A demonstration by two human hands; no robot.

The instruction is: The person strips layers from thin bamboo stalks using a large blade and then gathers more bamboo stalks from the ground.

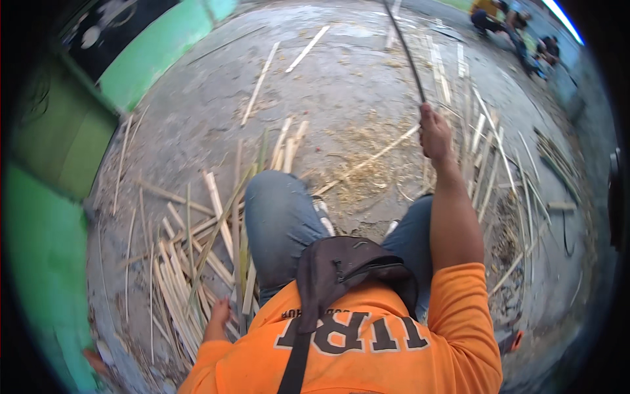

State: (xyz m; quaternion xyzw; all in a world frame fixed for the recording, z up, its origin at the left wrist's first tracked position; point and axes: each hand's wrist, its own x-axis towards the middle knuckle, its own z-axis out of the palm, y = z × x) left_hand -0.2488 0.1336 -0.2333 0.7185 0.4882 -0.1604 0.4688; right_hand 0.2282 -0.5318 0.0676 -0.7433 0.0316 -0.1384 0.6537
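My right hand (436, 134) is raised out in front, its fingers wrapped round the lower end of a long, thin, dark rod-like tool (412, 59). The tool slants up and away past the top of the picture; whether it is a blade seen edge-on I cannot tell. Low at my left side, my left hand (222, 311) is beside a pile of pale split bamboo strips (172, 269). Its fingers are small and partly hidden, so whether they grip a strip does not show. One long pale strip (374, 157) lies slantwise on the ground beyond my knees.
Pale shavings (367, 154) cover the concrete floor (216, 79) ahead. More strips (484, 154) lie to the right, with a dark bundle (556, 161) beyond them. A green wall (49, 262) runs along the left. Other people (518, 33) crouch at the far right.
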